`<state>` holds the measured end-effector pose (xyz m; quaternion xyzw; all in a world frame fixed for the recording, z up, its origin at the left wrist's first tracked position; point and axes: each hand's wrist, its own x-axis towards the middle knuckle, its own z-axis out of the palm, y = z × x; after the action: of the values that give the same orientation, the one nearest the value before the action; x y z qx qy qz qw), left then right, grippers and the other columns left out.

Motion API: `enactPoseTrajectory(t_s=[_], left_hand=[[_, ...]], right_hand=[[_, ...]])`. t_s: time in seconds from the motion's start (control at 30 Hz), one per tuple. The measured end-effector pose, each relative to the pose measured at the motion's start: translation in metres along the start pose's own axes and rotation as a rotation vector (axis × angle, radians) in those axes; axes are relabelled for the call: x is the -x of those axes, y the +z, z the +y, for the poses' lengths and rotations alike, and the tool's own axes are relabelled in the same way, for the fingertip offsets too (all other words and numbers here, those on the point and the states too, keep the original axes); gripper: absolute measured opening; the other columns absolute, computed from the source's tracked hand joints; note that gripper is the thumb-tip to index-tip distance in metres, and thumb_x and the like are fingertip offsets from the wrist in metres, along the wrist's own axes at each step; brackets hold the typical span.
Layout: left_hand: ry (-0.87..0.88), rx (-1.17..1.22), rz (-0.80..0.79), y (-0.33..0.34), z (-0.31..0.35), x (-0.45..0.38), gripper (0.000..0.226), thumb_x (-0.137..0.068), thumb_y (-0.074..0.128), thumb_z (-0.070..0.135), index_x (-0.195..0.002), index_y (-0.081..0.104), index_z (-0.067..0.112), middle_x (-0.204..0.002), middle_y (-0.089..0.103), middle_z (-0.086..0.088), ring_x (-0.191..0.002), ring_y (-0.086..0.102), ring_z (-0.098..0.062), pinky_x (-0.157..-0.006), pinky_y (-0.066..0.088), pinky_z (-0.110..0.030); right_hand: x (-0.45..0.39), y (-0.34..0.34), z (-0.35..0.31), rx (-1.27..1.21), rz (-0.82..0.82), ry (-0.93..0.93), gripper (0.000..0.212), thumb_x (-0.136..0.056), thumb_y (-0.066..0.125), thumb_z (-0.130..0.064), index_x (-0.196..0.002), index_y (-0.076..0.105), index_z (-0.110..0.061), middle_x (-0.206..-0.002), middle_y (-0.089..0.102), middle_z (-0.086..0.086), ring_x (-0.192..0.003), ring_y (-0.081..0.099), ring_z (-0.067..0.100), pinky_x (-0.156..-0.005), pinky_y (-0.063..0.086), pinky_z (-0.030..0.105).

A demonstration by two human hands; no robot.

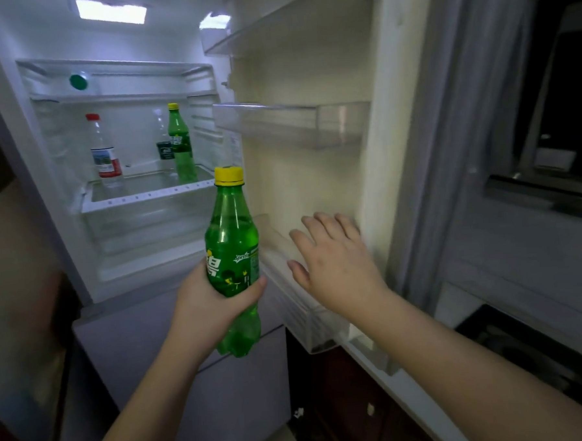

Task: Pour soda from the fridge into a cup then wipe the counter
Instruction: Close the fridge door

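Observation:
My left hand (208,300) grips a green Sprite bottle (232,243) with a yellow cap, upright, in front of the open fridge (153,200). My right hand (332,262) is spread flat with straight fingers against the inner side of the fridge door (314,172), near its edge, holding nothing. A second green soda bottle (181,148) stands on the lit glass shelf inside.
A clear bottle with a red cap (104,152) and a small dark jar (164,150) stand on the same shelf. Clear door bins (291,119) jut from the door. Grey drawer fronts (203,376) lie below. A dark stovetop (532,346) sits at the right.

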<state>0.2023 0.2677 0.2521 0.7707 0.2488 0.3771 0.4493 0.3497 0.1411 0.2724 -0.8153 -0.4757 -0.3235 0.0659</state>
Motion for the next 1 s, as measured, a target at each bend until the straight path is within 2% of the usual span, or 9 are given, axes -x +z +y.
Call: enactPoseTrajectory(t_s=[0.1, 0.2, 0.33, 0.43, 0.57, 0.7, 0.83, 0.93, 1.0], left_hand=[[-0.018, 0.024, -0.032, 0.011, 0.015, 0.026, 0.048, -0.049, 0.082, 0.048, -0.088, 0.067, 0.024, -0.078, 0.074, 0.01, -0.075, 0.068, -0.004, -0.069, 0.051, -0.029], [-0.032, 0.026, -0.036, 0.023, 0.028, 0.058, 0.047, -0.053, 0.088, 0.048, -0.088, 0.067, 0.024, -0.083, 0.073, 0.017, -0.074, 0.068, -0.001, -0.07, 0.053, -0.031], [-0.07, 0.034, -0.02, 0.047, 0.044, 0.097, 0.052, -0.049, 0.084, 0.054, -0.087, 0.066, 0.023, -0.081, 0.073, 0.015, -0.071, 0.068, -0.002, -0.07, 0.055, -0.033], [-0.103, 0.05, -0.036, 0.067, 0.057, 0.123, 0.041, -0.06, 0.093, 0.036, -0.088, 0.067, 0.021, -0.081, 0.073, 0.011, -0.073, 0.068, -0.005, -0.073, 0.056, -0.035], [-0.121, 0.024, -0.044, 0.084, 0.069, 0.15, 0.055, -0.046, 0.084, 0.055, -0.089, 0.067, 0.025, -0.081, 0.074, 0.01, -0.079, 0.07, -0.01, -0.072, 0.056, -0.033], [-0.135, 0.007, -0.01, 0.088, 0.077, 0.164, 0.061, -0.043, 0.081, 0.059, -0.091, 0.068, 0.025, -0.083, 0.075, 0.006, -0.083, 0.07, -0.014, -0.079, 0.058, -0.04], [-0.142, -0.041, 0.02, 0.083, 0.082, 0.17, 0.068, -0.039, 0.078, 0.067, -0.091, 0.067, 0.025, -0.083, 0.075, 0.005, -0.083, 0.071, -0.015, -0.08, 0.058, -0.045], [-0.153, -0.062, 0.048, 0.078, 0.083, 0.174, 0.061, -0.044, 0.084, 0.062, -0.09, 0.067, 0.026, -0.082, 0.075, 0.007, -0.083, 0.071, -0.016, -0.079, 0.058, -0.043], [-0.158, -0.074, 0.073, 0.074, 0.084, 0.176, 0.048, -0.056, 0.092, 0.048, -0.09, 0.067, 0.026, -0.082, 0.075, 0.006, -0.083, 0.07, -0.014, -0.076, 0.056, -0.037]], right_hand=[[0.029, -0.017, 0.014, -0.002, 0.017, -0.051, 0.049, -0.087, 0.038, -0.043, -0.116, 0.06, -0.011, -0.121, 0.059, 0.013, -0.119, 0.049, 0.032, -0.107, 0.031, 0.046], [0.062, -0.032, 0.027, 0.013, 0.037, -0.095, 0.046, -0.088, 0.042, -0.043, -0.117, 0.059, -0.012, -0.123, 0.058, 0.012, -0.122, 0.046, 0.031, -0.11, 0.025, 0.045], [0.104, -0.049, 0.062, 0.043, 0.028, -0.097, 0.044, -0.088, 0.047, -0.043, -0.116, 0.06, -0.011, -0.123, 0.057, 0.012, -0.123, 0.045, 0.031, -0.112, 0.023, 0.046], [0.13, -0.054, 0.09, 0.062, -0.016, -0.082, 0.045, -0.088, 0.049, -0.044, -0.116, 0.061, -0.01, -0.129, 0.055, 0.012, -0.124, 0.046, 0.032, -0.109, 0.029, 0.048], [0.152, -0.055, 0.11, -0.028, 0.035, -0.018, 0.041, -0.089, 0.051, -0.042, -0.115, 0.06, -0.011, -0.13, 0.054, 0.015, -0.122, 0.047, 0.033, -0.106, 0.035, 0.047], [0.154, -0.048, 0.117, -0.145, 0.032, 0.057, 0.044, -0.091, 0.052, -0.042, -0.121, 0.057, -0.01, -0.145, 0.038, 0.023, -0.133, 0.037, 0.037, -0.11, 0.028, 0.048], [0.144, -0.038, 0.114, -0.332, -0.102, 0.109, 0.05, -0.096, 0.042, -0.048, -0.132, 0.045, -0.013, -0.157, 0.009, 0.023, -0.144, 0.015, 0.035, -0.116, 0.014, 0.043], [0.141, -0.033, 0.099, -0.446, -0.145, 0.116, 0.049, -0.095, 0.04, -0.052, -0.129, 0.043, -0.017, -0.157, -0.001, 0.023, -0.142, 0.019, 0.037, -0.114, 0.022, 0.044], [0.141, -0.033, 0.087, -0.486, -0.155, 0.125, 0.049, -0.094, 0.039, -0.056, -0.126, 0.044, -0.018, -0.157, -0.006, 0.024, -0.143, 0.017, 0.038, -0.113, 0.024, 0.044]])
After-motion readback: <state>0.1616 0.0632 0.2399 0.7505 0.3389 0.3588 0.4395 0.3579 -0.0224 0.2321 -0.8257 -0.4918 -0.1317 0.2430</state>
